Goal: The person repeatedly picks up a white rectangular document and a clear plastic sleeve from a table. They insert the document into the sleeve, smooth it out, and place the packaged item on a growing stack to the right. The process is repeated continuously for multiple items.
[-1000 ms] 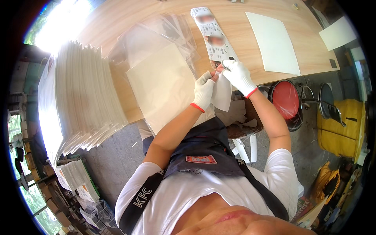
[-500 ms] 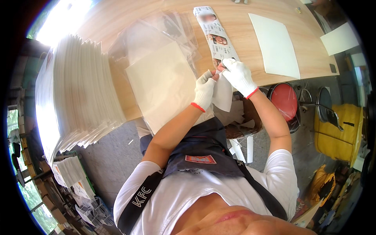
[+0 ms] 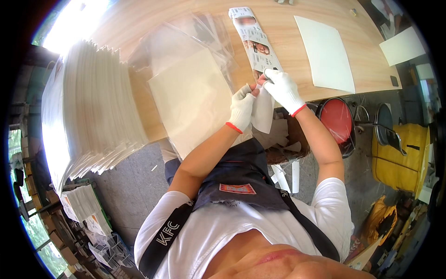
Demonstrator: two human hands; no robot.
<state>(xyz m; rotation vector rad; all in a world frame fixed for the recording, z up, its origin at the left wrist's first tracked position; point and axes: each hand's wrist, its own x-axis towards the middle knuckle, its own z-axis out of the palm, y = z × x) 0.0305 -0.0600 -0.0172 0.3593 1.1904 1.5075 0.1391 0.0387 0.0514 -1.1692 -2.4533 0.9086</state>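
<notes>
The landmark here is a long printed strip [image 3: 261, 49] of paper, lying lengthwise on the wood-grained table [image 3: 374, 65], its near end just below the hands' fingertips. Both hands wear white gloves with red cuffs and bare fingertips. At that near end of the printed strip, the left hand [image 3: 241, 108] makes a narrow pinch, thumb against fingers, on the top of a blank white tail [image 3: 263, 112] – the tail hangs toward the person, past the table's edge. The right hand [image 3: 282, 91] is also at the near end of the printed strip, its fingertips drawn close together and nearly meeting the left's; whether they close on paper I cannot tell.

Left of the printed strip lies a large cream sheet [image 3: 188, 100], with overlapping clear sleeves [image 3: 179, 39] beyond it; farther left stands a tall stack of pale sheets [image 3: 95, 104]. Right of the printed strip, well apart from it, lies a white sheet [image 3: 325, 56] – and nearer the person on that same side, below the table, is a red round seat [image 3: 336, 121]
</notes>
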